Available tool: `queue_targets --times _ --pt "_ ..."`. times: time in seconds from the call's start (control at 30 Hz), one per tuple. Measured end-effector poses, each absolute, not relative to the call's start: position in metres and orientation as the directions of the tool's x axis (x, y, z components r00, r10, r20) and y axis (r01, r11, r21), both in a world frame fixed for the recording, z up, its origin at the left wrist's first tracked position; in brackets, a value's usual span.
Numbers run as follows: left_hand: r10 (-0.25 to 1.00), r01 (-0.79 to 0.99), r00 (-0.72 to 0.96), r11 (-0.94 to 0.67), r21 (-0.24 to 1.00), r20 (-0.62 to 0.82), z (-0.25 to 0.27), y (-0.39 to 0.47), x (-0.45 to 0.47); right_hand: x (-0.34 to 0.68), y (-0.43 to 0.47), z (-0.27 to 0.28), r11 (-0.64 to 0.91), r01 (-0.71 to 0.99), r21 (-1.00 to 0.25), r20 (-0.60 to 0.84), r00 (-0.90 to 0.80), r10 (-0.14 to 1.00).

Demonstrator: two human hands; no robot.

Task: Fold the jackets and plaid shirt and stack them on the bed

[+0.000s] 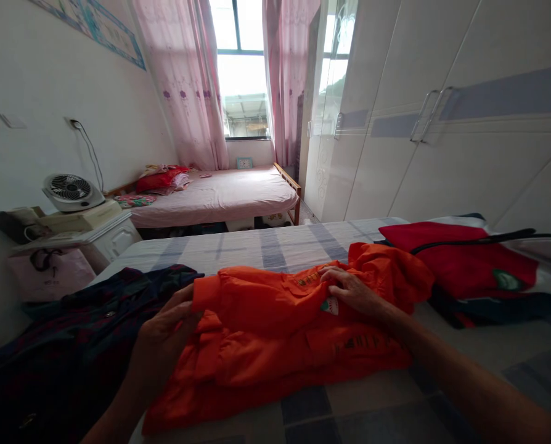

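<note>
An orange jacket (266, 308) lies partly folded on the checked bedsheet in front of me, with a sleeve laid across its body. Dark lettering and a small white and green badge (331, 306) show on the fabric. My left hand (167, 330) is closed on the cuff at the sleeve's left end, fingers on top and the thumb partly hidden in shadow. Beside the badge, my right hand (352, 290) has its fingers bent and gripping the cloth. The collar end of the jacket is bunched up to the right of that hand.
Dark plaid clothing (95, 327) lies at the left, and a red garment (460, 256) on a pile at the right. Beyond the checked bed (238, 243) stand a second bed (229, 191), a white cabinet with a fan (72, 190), and a wardrobe (442, 160) along the right.
</note>
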State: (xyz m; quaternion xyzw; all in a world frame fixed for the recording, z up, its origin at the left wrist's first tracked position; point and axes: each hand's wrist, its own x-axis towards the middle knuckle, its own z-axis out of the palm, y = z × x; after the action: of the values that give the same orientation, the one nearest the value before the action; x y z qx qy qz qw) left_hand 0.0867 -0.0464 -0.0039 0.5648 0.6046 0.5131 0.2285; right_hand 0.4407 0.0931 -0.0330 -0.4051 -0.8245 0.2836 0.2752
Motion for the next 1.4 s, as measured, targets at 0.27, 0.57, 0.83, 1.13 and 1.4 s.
queue_targets --times 0.27,0.57,0.83,1.13,1.4 --pt "0.978 0.255 -0.16 0.174 0.951 -0.135 -0.021 -0.056 0.082 0.436 0.093 -0.026 0.465 0.585 -0.664 0.188 -0.471 0.862" --pt "0.982 0.277 -0.187 0.081 0.957 -0.029 -0.022 -0.042 0.075 0.428 0.096 -0.04 0.488 0.797 -0.356 0.146 -0.468 0.872" --pt "0.928 0.391 -0.362 0.062 0.918 0.092 -0.041 -0.041 0.068 0.406 0.082 -0.036 0.517 0.853 -0.078 0.154 -0.502 0.851" --pt "0.735 0.976 0.114 -0.208 0.061 0.669 -0.033 -0.051 0.086 0.385 0.069 -0.042 0.573 0.798 -0.187 0.191 -0.543 0.818" --pt "0.961 0.98 0.18 -0.194 0.046 0.209 -0.079 -0.039 0.094 0.397 0.065 -0.035 0.578 0.744 -0.335 0.113 -0.578 0.808"
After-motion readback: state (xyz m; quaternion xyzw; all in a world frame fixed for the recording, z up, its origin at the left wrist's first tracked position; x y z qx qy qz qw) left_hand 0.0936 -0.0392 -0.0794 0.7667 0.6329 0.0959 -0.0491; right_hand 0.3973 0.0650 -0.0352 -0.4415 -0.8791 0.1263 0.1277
